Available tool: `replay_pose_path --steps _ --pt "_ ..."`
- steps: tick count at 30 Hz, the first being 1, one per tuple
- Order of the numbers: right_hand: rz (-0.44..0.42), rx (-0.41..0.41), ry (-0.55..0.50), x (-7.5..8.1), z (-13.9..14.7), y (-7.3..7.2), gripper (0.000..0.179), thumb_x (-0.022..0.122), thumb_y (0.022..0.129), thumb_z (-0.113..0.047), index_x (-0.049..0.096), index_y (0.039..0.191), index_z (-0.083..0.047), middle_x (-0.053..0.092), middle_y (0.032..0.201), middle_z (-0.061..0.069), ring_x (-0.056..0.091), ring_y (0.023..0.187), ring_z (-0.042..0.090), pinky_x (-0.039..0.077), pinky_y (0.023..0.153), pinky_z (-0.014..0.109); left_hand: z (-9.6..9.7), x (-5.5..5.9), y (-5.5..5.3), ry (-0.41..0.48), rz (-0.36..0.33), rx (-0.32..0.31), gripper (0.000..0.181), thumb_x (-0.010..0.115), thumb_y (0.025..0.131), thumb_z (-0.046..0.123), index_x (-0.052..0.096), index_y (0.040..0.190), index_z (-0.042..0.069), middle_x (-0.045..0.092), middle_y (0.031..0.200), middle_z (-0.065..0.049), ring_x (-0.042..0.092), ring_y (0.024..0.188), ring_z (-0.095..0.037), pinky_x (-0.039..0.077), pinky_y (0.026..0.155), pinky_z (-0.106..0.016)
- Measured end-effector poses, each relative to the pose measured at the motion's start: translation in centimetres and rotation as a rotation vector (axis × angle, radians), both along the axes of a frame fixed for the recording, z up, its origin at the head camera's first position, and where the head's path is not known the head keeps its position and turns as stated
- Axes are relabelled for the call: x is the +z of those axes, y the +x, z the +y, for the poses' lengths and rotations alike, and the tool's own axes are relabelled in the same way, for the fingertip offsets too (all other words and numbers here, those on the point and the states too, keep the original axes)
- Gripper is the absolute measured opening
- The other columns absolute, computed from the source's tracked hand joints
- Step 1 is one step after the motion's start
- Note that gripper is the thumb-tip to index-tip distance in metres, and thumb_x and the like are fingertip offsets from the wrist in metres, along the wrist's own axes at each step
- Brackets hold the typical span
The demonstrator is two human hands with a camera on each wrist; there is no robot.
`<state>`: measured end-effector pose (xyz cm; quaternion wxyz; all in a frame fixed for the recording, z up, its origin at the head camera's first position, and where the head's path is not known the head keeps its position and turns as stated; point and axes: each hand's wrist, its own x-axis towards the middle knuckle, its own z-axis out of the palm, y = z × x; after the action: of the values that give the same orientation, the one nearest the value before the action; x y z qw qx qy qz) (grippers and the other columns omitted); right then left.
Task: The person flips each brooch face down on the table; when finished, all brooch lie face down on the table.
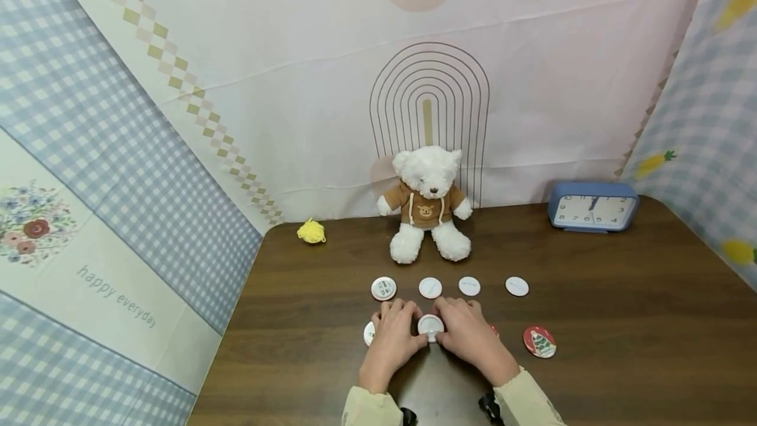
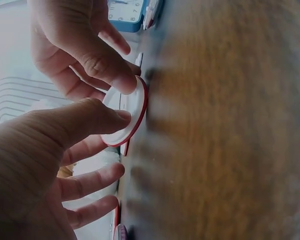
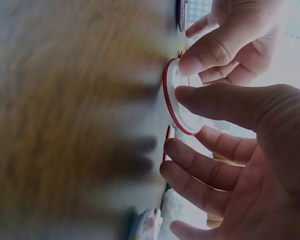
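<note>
In the head view, a round white badge (image 1: pixel 430 325) is held between both hands, low over the table. Its pale back faces up, and a red rim shows in both wrist views. My left hand (image 1: pixel 393 337) pinches its left side, the thumb (image 2: pixel 102 117) lying across the white face. From the other side my right hand (image 1: pixel 470 331) pinches it likewise, with its thumb (image 3: pixel 215 100) on the face. A white-edged badge (image 1: pixel 369 333) is partly hidden by the left hand. Behind the right hand a bit of red badge (image 1: pixel 494 329) peeks out.
Beyond the hands lies a row of white-backed discs, including a printed one (image 1: pixel 384 288) and a plain one (image 1: pixel 517 286). A red Christmas-tree badge (image 1: pixel 539 342) lies at right. Farther back are a teddy bear (image 1: pixel 428 206), yellow yarn (image 1: pixel 311 231) and a blue clock (image 1: pixel 593 207).
</note>
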<state>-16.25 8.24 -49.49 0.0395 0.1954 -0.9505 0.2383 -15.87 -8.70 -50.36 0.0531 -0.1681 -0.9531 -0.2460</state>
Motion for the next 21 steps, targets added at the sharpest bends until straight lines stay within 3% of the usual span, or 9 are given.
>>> replay_pose_path --steps 10,21 --pt "-0.014 -0.026 0.02 -0.06 0.1 0.02 0.032 0.086 0.071 -0.007 0.057 0.081 -0.014 0.048 0.076 -0.003 0.053 0.079 0.025 0.039 0.089 0.068 0.06 -0.07 0.04 -0.028 -0.018 0.006 0.026 0.084 0.071 0.021 0.073 0.094 0.015 0.059 0.102 -0.003 0.048 0.101 -0.028 0.037 0.08 -0.05" --pt "-0.062 -0.042 0.043 -0.06 -0.06 -0.07 0.025 0.087 0.073 -0.008 0.063 0.081 -0.011 0.05 0.078 -0.001 0.053 0.083 0.029 0.036 0.091 0.07 0.12 -0.1 -0.04 -0.071 -0.049 -0.002 0.025 0.083 0.075 0.021 0.075 0.098 0.013 0.057 0.102 -0.004 0.047 0.103 -0.03 0.037 0.082 -0.053"
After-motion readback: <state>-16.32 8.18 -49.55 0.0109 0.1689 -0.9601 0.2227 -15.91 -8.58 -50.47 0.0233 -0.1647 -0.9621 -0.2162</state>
